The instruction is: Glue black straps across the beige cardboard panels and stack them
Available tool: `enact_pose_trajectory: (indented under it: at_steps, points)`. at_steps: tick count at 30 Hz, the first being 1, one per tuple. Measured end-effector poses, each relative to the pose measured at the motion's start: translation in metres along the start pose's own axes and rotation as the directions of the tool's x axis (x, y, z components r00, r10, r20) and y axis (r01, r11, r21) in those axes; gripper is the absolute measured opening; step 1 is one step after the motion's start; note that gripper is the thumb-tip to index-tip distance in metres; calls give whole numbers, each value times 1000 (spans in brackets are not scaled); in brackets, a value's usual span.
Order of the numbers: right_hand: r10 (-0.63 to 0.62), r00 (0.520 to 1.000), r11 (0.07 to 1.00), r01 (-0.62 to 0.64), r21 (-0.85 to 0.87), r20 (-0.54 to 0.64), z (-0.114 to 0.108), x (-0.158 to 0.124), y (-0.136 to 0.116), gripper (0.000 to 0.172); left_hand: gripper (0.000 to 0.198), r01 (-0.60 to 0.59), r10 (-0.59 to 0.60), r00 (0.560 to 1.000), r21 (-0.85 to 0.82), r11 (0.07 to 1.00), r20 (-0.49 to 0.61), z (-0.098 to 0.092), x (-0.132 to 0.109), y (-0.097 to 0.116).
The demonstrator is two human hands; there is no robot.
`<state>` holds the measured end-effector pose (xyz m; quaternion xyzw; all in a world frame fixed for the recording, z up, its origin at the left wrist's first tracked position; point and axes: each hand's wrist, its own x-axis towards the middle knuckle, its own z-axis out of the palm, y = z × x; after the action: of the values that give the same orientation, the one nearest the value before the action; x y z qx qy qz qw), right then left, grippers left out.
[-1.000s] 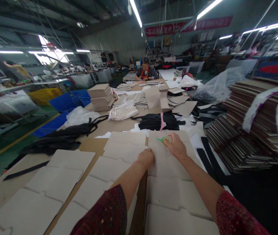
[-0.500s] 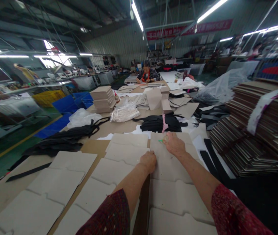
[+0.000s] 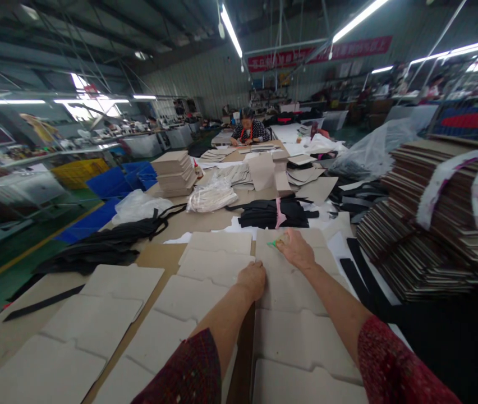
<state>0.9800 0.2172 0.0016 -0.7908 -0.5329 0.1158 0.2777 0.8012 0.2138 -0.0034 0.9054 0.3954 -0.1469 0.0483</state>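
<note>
one bottle [image 3: 281,240] with a green tip [image 3: 272,244] is grasped in the curled fingers of the right hand [image 3: 298,249], above the far end of the right row of grey boards [image 3: 289,289]. the left hand [image 3: 251,279], fingers bent, rests at that row's left edge; i cannot tell whether it pinches anything. black strips [image 3: 96,242] heap along the worktop's [image 3: 192,222] left edge; a pink-tied bundle [image 3: 260,214] lies beyond both hands.
</note>
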Motion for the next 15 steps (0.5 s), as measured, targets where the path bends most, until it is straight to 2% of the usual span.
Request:
enact_pose_trajectory:
  at_steps: [3,6,11,15]
  points:
    - [101,989,992,-92,82,-105,-5,6,16,40,31,-10,10,1000,12,1000,2,-1,0,0]
    - [171,969,982,-152,115,-178,-31,14,51,43,29,-24,24,1000,11,1000,-3,0,0,-1]
    - [130,975,991,-120,66,-181,-78,8,109,40,38,-21,21,1000,-9,1000,-22,4,1,-3]
    - [99,981,995,-97,21,-169,-83,-3,126,36,44,-21,20,1000,-5,1000,-22,7,2,-4]
